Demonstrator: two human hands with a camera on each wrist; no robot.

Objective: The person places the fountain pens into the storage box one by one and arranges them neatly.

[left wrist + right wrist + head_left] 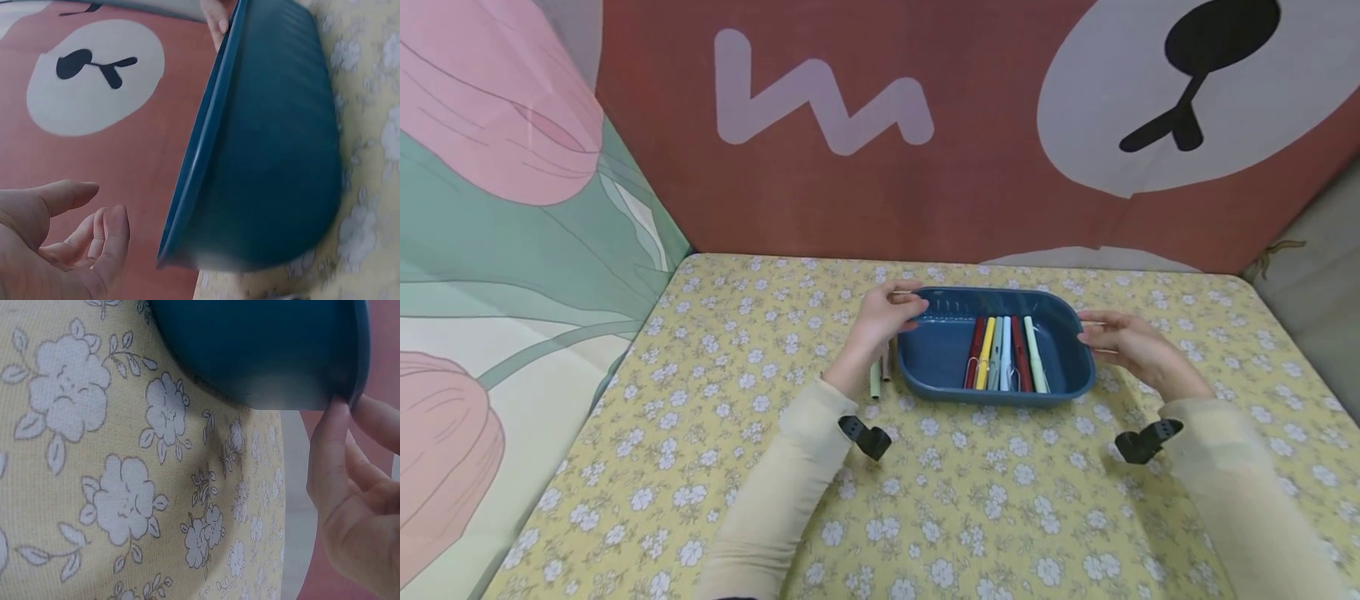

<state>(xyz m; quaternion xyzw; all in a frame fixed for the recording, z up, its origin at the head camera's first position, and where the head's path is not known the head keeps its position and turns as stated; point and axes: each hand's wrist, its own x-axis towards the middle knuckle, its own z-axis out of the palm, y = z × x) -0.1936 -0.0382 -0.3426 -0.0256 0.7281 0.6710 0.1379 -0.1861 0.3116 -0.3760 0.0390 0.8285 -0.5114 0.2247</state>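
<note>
A dark blue plastic tray (936, 354) stands on the flowered cloth, slightly right of the middle. Inside lie several capped pens (1005, 354) side by side: dark red, yellow, grey-green, pale blue and mint. My right hand (1127, 346) pinches the tray's right rim between thumb and fingers, as the right wrist view shows. Near the tray's left end is my left hand (887, 317); the left wrist view shows its fingers loosely bent, apart from the rim, with nothing held. Beside that wrist, a green pen (875, 382) and a brownish one (886, 365) lie partly hidden.
The yellow flowered tablecloth (970, 508) covers the table. Behind it rises a reddish-brown printed backdrop (850, 208), and a floral curtain (497, 250) hangs along the left. Dark straps (865, 437) with mounts circle both sleeved wrists.
</note>
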